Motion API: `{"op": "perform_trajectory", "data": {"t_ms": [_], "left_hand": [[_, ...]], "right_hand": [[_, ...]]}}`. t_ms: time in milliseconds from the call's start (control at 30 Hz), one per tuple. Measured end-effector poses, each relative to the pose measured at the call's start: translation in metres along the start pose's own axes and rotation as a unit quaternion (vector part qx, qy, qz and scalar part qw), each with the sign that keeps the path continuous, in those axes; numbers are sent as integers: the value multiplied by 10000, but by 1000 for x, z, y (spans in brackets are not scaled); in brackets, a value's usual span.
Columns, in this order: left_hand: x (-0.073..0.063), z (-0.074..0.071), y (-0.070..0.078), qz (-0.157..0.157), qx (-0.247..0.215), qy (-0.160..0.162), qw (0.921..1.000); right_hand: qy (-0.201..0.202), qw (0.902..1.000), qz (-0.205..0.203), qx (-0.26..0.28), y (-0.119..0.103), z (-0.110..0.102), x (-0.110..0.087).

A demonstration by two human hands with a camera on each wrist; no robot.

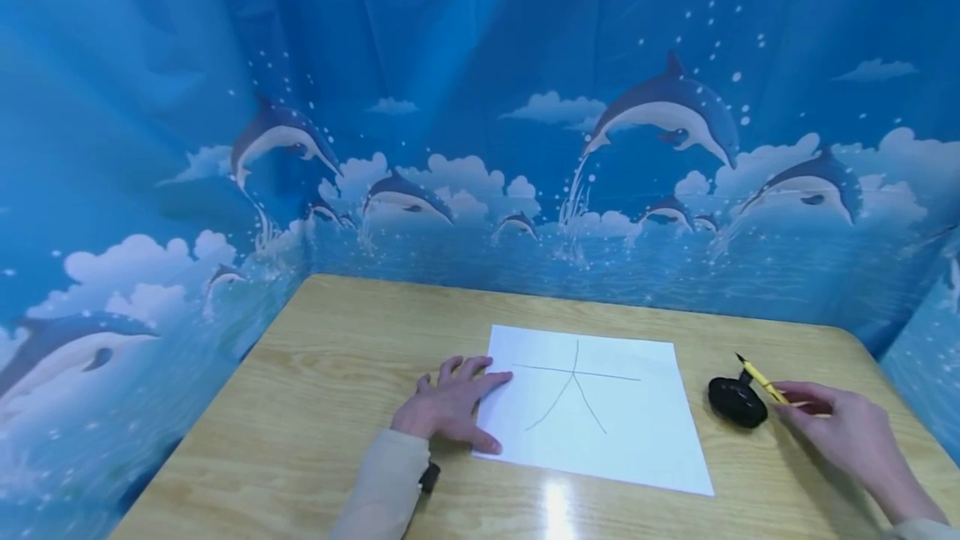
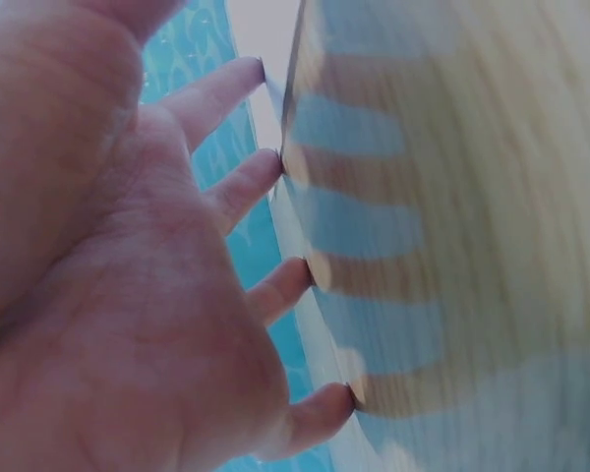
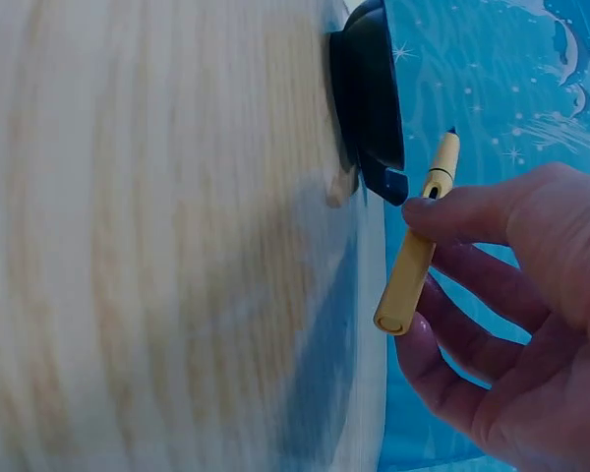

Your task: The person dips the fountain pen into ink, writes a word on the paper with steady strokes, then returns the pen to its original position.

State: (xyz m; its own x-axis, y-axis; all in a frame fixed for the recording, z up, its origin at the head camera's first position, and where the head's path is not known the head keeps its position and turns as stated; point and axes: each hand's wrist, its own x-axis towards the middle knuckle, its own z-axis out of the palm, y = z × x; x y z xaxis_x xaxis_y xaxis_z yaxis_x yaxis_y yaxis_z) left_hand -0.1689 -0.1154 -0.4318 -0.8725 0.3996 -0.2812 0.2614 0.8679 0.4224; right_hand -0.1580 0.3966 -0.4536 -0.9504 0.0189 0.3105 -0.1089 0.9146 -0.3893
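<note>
A white sheet of paper [image 1: 630,448] lies on the wooden table, with thin dark lines drawn on it: one upright, one crossing, two slanting legs. My left hand [image 1: 453,407] rests at the sheet's left edge, fingers spread, the thumb and a fingertip on the paper. In the left wrist view, fingertips [image 2: 324,418] of that hand touch the table top. My right hand [image 1: 843,432] pinches a yellow pen [image 1: 763,382] between thumb and fingers, its dark tip pointing up and away. Just left of the pen stands a black rounded object [image 1: 735,403] with a short stub.
The wooden table [image 1: 360,332] reaches back to a blue curtain [image 1: 480,107] printed with dolphins and clouds, which also hangs along the left and right sides. A small black item [image 1: 429,477] shows at the left sleeve [image 1: 386,486].
</note>
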Motion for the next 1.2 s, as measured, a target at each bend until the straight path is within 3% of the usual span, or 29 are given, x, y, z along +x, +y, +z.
{"op": "perform_trajectory", "data": {"t_ms": [167, 367, 600, 1033, 1200], "left_hand": [[-1, -1, 2, 16, -28, 23, 10000], [0, 2, 1, 11, 90, 84, 9999], [-1, 2, 1, 39, 115, 192, 9997], [2, 4, 1, 137, 211, 245, 9994], [1, 4, 0, 97, 239, 115, 9996]], "right_hand": [[-240, 9996, -125, -81, 2, 2, 5], [-236, 9994, -248, -101, 6, 4, 4], [-424, 9991, -20, -49, 9, 3, 6], [-370, 9993, -64, -50, 11, 5, 5], [-343, 9993, -53, -151, 6, 3, 3]]}}
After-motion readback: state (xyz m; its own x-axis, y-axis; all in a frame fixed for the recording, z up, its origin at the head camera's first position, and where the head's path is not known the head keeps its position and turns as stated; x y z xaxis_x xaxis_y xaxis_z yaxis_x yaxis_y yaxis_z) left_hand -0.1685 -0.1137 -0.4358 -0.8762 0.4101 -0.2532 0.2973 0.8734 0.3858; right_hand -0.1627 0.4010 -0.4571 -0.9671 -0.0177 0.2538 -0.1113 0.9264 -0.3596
